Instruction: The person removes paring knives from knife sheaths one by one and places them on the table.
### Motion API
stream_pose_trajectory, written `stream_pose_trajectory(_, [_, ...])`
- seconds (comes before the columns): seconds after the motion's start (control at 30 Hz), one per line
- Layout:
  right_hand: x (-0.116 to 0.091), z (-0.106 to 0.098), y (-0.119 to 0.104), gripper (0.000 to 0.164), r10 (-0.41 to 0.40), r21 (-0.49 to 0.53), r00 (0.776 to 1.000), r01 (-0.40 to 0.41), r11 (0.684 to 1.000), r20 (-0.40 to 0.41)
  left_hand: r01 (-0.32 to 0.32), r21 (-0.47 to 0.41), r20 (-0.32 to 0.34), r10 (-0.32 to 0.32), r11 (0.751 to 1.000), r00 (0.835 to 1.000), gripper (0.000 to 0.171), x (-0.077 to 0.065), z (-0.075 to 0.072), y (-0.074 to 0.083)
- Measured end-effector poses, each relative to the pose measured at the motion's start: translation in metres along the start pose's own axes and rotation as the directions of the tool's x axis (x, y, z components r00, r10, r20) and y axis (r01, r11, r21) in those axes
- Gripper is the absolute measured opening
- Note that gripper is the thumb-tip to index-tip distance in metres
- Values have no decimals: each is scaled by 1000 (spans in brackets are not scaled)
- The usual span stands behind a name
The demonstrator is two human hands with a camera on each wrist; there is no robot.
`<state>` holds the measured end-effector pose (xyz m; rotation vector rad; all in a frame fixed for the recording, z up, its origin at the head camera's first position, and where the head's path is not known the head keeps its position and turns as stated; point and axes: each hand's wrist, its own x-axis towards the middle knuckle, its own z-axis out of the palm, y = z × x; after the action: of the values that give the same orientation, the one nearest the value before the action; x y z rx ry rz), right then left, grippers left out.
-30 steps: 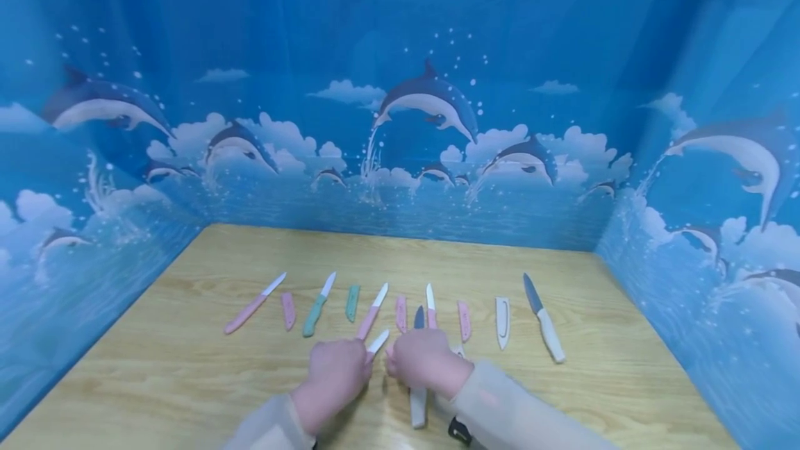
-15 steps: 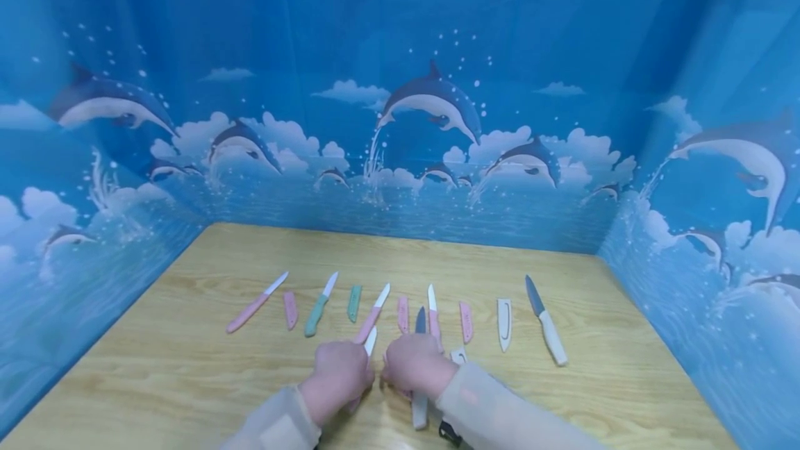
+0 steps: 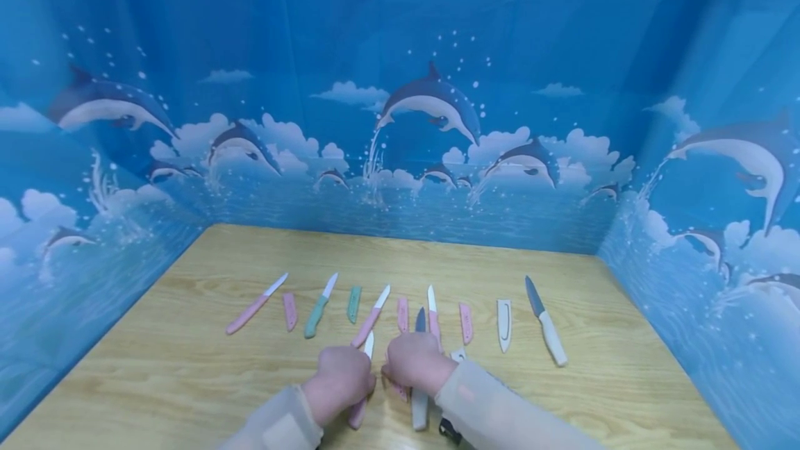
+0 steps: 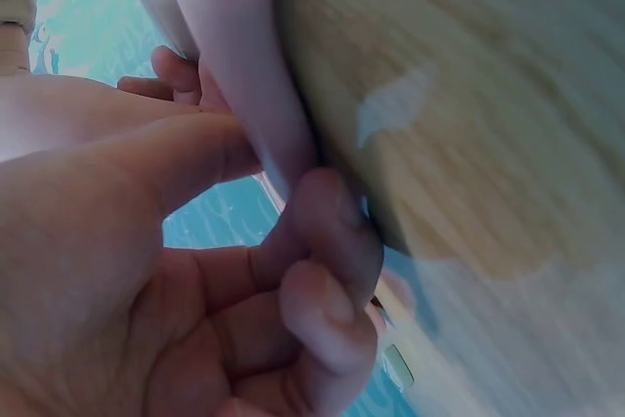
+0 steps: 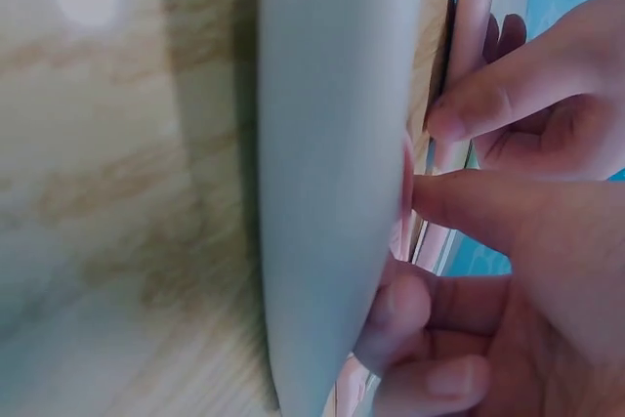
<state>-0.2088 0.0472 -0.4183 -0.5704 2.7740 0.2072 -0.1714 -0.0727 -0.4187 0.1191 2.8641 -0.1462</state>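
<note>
In the head view my left hand [image 3: 340, 375] holds a pink-handled paring knife [image 3: 357, 414] at its handle, low over the table, white blade pointing away from me. The left wrist view shows the pink handle [image 4: 239, 65] between thumb and fingers. Just to the right, my right hand [image 3: 415, 363] pinches a pink knife sheath [image 3: 401, 391], mostly covered by the fingers. A larger knife with a pale handle [image 3: 419, 410] and dark blade lies beneath the right hand; its handle [image 5: 332, 163] fills the right wrist view. The held knife and sheath are apart.
Across the wooden table [image 3: 187, 360] lie a pink knife [image 3: 250, 312], a green knife [image 3: 317, 312], a green sheath [image 3: 353, 304], a white sheath [image 3: 504, 325] and a pale-handled knife [image 3: 547, 328]. More pink knives and sheaths lie between. Another white sheath [image 3: 459, 354] touches the right sleeve.
The blade in my left hand has turned from slanting right to pointing nearly straight away from me, and its handle has come into view. My right hand has shifted slightly left.
</note>
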Motion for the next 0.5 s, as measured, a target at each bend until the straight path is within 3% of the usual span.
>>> stream_pose_trajectory(0.27, [-1, -1, 1, 50, 13, 32, 1000, -12, 999, -20, -9, -6, -20, 9, 1000, 1000, 48, -1, -2, 0])
stream_pose_trajectory(0.33, [-2, -3, 3, 51, 13, 44, 999, -11, 999, -39, -24, -36, -65, 22, 999, 998, 49, 0, -4, -4])
stream_pose_trajectory(0.5, [-7, -11, 16, 49, 28, 102, 992, -16, 995, -120, -44, -206, -183, 5, 978, 983, 43, 7, -11, -22])
